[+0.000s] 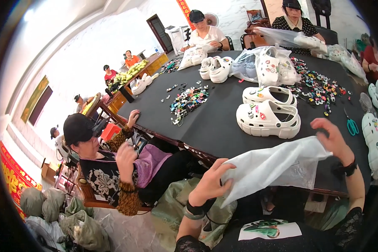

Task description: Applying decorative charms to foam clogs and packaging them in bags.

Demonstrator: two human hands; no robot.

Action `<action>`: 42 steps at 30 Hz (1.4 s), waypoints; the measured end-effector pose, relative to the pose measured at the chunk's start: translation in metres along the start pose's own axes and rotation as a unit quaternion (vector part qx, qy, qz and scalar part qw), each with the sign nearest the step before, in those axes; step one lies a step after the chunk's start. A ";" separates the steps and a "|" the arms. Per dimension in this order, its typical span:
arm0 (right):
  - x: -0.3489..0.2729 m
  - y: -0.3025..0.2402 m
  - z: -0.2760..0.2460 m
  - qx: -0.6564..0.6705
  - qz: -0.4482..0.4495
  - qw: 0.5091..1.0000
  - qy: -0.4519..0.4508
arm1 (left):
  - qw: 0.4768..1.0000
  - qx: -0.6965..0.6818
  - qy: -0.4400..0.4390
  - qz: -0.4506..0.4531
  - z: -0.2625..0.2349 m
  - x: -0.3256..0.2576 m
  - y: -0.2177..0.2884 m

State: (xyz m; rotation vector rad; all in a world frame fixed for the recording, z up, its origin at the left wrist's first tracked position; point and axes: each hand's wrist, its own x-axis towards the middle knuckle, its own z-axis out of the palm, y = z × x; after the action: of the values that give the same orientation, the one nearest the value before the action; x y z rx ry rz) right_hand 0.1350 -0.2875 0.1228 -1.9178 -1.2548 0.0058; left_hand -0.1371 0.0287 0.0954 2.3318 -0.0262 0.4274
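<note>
Big black counter (222, 122) fills the room's middle, w/ several people seated round it. On it: white clogs in pairs, the nearest pair of white clogs (268, 113) lying just beyond the wearer's hands, more clogs further back, some in clear plastic bags (260, 63). Two scatters of small coloured charms (188, 101) lie loose, one mid-counter, one to the right.

Nearer in, the white bag (277, 161) hangs stretched between both hands, over the counter's near edge and the lap. Looks like thin non-woven fabric or plastic; can't tell which. Left hand (210, 180) is closed round the bag's lower left end, fingers curled tight on a bunched corner. Right hand (334, 136) pinches the upper right end, fingers bent over the edge, thumb hidden.

Step in hand, as I judge it: getting the bag spread and its mouth found, prob. for the clogs in front. Next move would call for parting the two layers at the mouth w/ fingertips, keeping one side held, then bringing a clog to it.

Smallest: green-handled scissors (352, 126) at the right, well apart from the bag.
</note>
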 end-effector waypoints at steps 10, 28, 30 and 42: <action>0.018 -0.019 0.073 -0.089 -0.005 0.919 -0.384 | 0.935 0.143 0.087 0.314 -0.007 0.025 0.057; -0.003 -0.044 0.093 0.061 0.010 0.889 -0.453 | 0.915 0.034 0.121 0.382 -0.012 0.018 0.079; -0.033 -0.019 0.106 0.108 0.037 0.867 -0.486 | 0.914 0.053 0.168 0.366 -0.015 0.011 0.072; -0.031 -0.055 0.039 0.095 0.119 0.962 -0.225 | 0.927 -0.343 0.142 0.047 -0.019 0.012 0.006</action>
State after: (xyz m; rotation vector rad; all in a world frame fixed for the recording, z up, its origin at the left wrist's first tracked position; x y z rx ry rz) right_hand 0.0613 -0.2779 0.1191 -1.9450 -1.2453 0.6984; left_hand -0.1318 0.0386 0.1157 1.5691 -0.1269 0.6759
